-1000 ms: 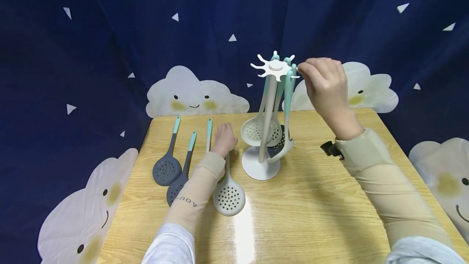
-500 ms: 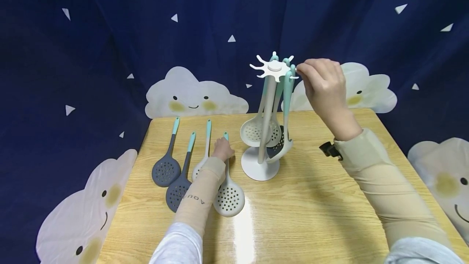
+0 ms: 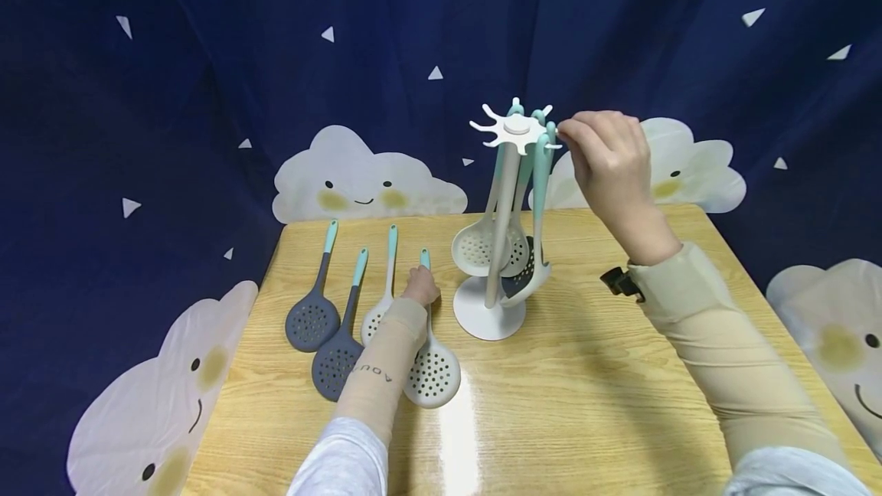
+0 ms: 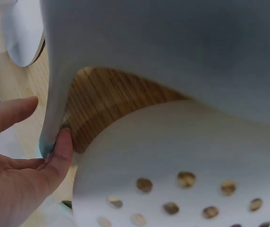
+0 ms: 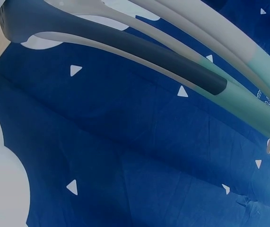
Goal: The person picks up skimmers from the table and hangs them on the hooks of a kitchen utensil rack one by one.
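In the head view my left hand (image 3: 422, 285) is at the handle of a pale skimmer (image 3: 432, 375) lying on the table. The left wrist view shows the fingers (image 4: 59, 161) touching the handle, with the thumb standing apart from it. My right hand (image 3: 613, 159) is raised, its thumb and fingertips pinching the tip of a hook on the white utensil rack (image 3: 506, 213). Several turquoise-handled utensils hang there, including a pale ladle (image 3: 539, 278) and a pale slotted spoon (image 3: 475, 247). A dark utensil (image 5: 125, 42) on the rack crosses the right wrist view.
Left of my left arm lie two dark skimmers, one farther out (image 3: 313, 321) and one nearer (image 3: 334, 364), beside a smaller pale slotted utensil (image 3: 375, 320) partly hidden by the sleeve. A navy curtain (image 3: 386, 37) hangs behind the wooden table (image 3: 586, 404).
My left hand has drawn back toward me along the pale skimmer's handle, uncovering its turquoise end. The skimmer has hardly moved. My right hand stays at the rack's hook.
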Tool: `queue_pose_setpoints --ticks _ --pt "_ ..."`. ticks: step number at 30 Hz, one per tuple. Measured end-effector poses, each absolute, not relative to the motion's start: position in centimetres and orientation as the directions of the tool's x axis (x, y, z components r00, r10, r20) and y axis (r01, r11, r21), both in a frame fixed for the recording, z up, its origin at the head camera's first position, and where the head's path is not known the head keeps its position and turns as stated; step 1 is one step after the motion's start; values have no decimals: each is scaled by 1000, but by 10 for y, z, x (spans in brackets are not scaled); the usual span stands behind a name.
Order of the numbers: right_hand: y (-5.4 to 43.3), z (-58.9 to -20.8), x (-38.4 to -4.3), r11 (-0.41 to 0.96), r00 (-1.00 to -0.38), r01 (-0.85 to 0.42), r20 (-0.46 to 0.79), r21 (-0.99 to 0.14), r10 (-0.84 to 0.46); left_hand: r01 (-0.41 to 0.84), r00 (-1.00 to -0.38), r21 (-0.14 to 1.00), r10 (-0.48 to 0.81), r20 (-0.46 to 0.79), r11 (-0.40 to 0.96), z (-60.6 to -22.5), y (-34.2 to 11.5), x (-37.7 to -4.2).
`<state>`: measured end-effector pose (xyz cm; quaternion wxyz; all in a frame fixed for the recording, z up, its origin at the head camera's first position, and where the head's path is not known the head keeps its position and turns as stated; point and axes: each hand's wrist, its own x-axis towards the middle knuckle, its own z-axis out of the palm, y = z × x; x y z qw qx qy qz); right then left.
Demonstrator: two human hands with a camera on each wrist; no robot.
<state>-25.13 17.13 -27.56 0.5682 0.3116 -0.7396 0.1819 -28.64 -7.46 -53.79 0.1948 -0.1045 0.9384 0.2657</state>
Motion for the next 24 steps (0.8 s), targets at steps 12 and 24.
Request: queue_pose_setpoints --ticks 12,24 --pt "172 -274 -250 742 -182 -666 947 80 -265 -306 -902 474 -92 -421 826 -544 -74 -284" --pt "171 -274 -250 736 -162 -671 951 90 -264 -316 -913 548 -92 -397 774 -534 -77 -277"
